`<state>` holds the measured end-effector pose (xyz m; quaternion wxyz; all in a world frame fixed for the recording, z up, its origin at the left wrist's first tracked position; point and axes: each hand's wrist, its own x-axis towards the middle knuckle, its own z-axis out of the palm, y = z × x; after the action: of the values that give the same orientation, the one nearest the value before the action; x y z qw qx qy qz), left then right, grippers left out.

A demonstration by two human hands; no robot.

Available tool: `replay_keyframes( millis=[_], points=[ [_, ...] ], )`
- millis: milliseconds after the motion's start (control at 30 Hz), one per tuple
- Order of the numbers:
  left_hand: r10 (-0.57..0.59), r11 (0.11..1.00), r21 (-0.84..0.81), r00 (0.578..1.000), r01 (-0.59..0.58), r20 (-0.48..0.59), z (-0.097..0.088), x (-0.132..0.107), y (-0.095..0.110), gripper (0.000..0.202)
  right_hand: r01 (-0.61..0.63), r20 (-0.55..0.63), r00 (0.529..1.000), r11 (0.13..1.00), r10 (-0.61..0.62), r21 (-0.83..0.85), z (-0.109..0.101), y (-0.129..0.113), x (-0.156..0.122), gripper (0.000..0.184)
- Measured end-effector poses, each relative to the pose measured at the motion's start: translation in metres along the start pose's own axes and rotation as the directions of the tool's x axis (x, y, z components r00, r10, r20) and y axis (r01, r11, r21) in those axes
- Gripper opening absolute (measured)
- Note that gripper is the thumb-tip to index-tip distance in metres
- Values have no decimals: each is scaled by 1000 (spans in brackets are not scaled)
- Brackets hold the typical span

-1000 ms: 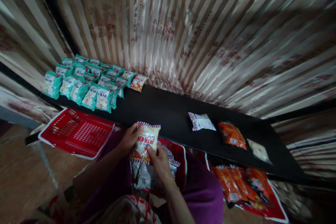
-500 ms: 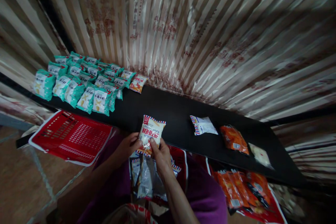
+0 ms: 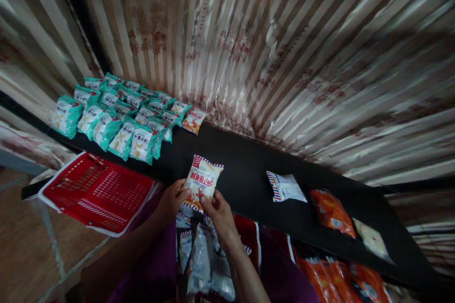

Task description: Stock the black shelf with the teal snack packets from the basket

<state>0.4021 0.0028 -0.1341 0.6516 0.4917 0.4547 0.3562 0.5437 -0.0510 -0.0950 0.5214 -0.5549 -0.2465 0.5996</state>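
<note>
Both my hands hold one snack packet (image 3: 202, 181), cream and orange with a red-and-blue striped edge, just above the near edge of the black shelf (image 3: 234, 161). My left hand (image 3: 172, 199) pinches its lower left corner. My right hand (image 3: 217, 208) grips its bottom edge from the right. Below my hands, a red basket (image 3: 250, 241) on my lap holds more packets of the same kind (image 3: 204, 260).
Several teal snack packets (image 3: 117, 113) stand in rows at the shelf's left end, with one orange-and-cream packet (image 3: 194, 120) beside them. A white packet (image 3: 286, 187), an orange packet (image 3: 332, 213) and a pale packet (image 3: 373, 241) lie to the right. A red basket (image 3: 95, 191) sits left; orange packets (image 3: 341, 279) lower right.
The packet has risen from the lap basket up to the shelf's near edge, still in both hands. The view has shifted slightly.
</note>
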Motion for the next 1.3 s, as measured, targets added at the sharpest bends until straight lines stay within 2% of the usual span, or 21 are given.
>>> replay_keyframes(
  millis=[233,400,567,767,933,1033,1100,1200,1300],
  points=[
    [25,1000,16,998,-24,-56,-4,16,5,42,25,1,1000,1000,-25,-7,2,4,17,42],
    [29,999,46,995,-24,-99,-8,25,10,44,8,24,1000,1000,-8,-1,6,0,27,44],
    [56,991,130,994,-44,-92,-17,34,11,41,-15,51,999,995,20,-97,6,-4,41,45],
    [55,982,187,989,-28,-140,-25,49,2,41,27,-50,998,974,-39,-225,8,4,68,41],
    [102,949,313,969,-26,-227,-28,60,1,33,42,-63,996,962,-61,-268,14,9,87,39],
    [231,870,487,931,-68,-282,-28,64,-1,29,59,-91,992,950,-91,-305,17,9,99,38],
    [360,789,601,889,-130,-281,-26,65,-4,30,76,-115,986,945,-118,-318,19,8,107,37],
    [528,656,722,817,-219,-231,-21,68,-9,36,102,-139,978,940,-155,-326,22,6,121,36],
    [629,514,813,765,-273,-141,-17,71,-10,41,111,-160,971,929,-177,-352,25,3,134,35]
  ],
)
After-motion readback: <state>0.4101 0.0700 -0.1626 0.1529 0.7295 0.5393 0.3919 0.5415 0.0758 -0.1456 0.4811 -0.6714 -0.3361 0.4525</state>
